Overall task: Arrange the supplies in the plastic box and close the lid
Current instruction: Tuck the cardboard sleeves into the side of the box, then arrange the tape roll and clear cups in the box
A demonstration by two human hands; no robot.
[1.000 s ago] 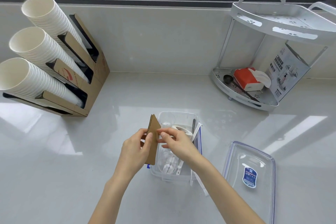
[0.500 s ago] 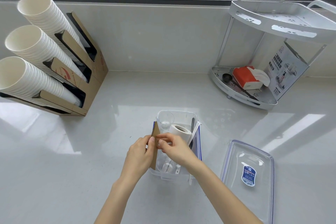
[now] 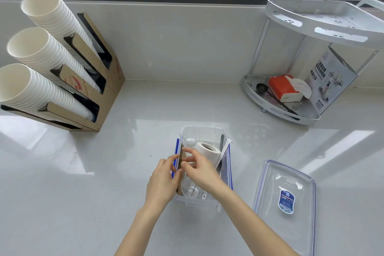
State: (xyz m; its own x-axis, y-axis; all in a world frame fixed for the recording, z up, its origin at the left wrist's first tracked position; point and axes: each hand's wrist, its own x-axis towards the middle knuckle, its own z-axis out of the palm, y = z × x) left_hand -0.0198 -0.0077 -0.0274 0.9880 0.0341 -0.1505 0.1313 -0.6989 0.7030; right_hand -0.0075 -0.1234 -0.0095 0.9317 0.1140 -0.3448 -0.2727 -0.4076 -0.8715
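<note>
A clear plastic box (image 3: 207, 130) with blue latches stands on the counter in front of me. Inside are a clear cup (image 3: 191, 137), a white tape roll (image 3: 208, 150), dark and white utensils (image 3: 222, 145) along the right wall, and small white pieces at the near end. A brown cardboard piece (image 3: 181, 153) stands on edge against the box's left inner wall. My left hand (image 3: 164, 178) and my right hand (image 3: 199, 170) both pinch it from either side. The clear lid (image 3: 285, 199) with a blue label lies flat to the right of the box.
A cardboard dispenser (image 3: 108, 93) with three stacks of white paper cups (image 3: 41, 52) stands at the back left. A white two-tier corner rack (image 3: 311, 97) with a red tissue pack (image 3: 282, 88), a black scoop and a printed carton sits back right. A wall and window run behind.
The cardboard piece has gone from held up above the box to lowered inside along its left wall. Both hands moved down with it.
</note>
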